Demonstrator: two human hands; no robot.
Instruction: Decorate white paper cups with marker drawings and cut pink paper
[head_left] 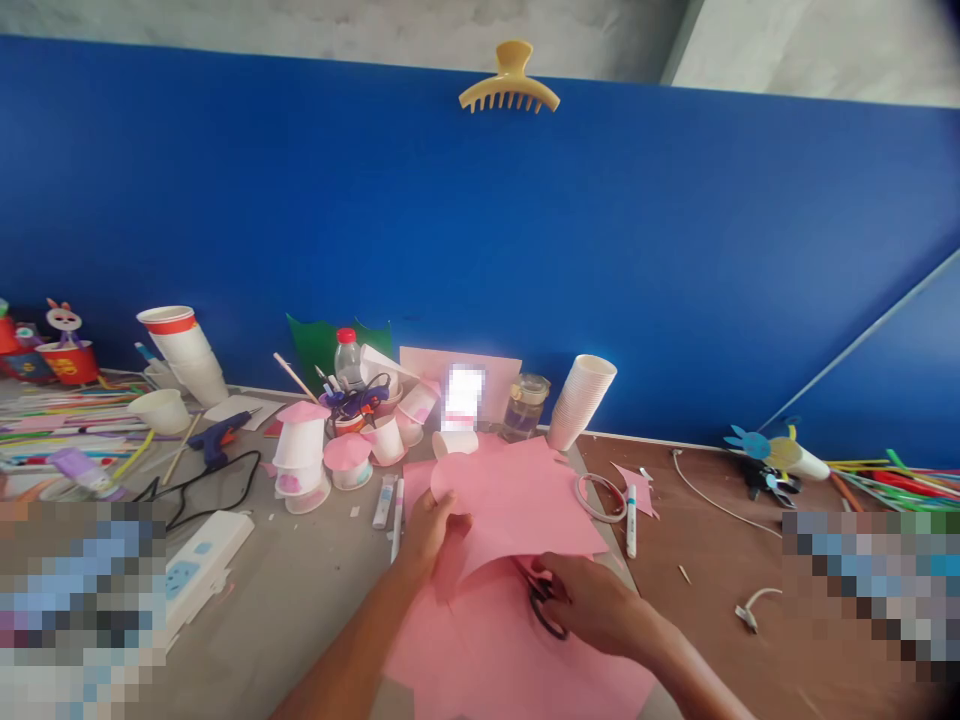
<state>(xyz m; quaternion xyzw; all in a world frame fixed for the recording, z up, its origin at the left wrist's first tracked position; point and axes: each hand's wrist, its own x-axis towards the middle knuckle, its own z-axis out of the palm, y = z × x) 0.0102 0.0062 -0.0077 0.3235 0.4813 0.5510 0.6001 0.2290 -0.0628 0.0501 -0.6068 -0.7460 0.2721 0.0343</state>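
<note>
My left hand (429, 527) pinches the edge of a pink paper sheet (525, 500), lifting its rounded cut part above the table. My right hand (592, 600) is closed on black-handled scissors (541, 598), whose blades sit under the lifted pink paper. More pink paper (487, 650) lies flat beneath both hands. The scissor blades are mostly hidden by the sheet.
Behind the paper stand pink-topped paper cups (304, 455), a stack of white cups (579, 400), a glass jar (525, 405) and a water bottle (348, 360). A glue gun (217, 435) and power strip (206, 565) lie left. A tape roll (600, 497) and marker (631, 520) lie right. A blue partition (525, 250) backs the desk.
</note>
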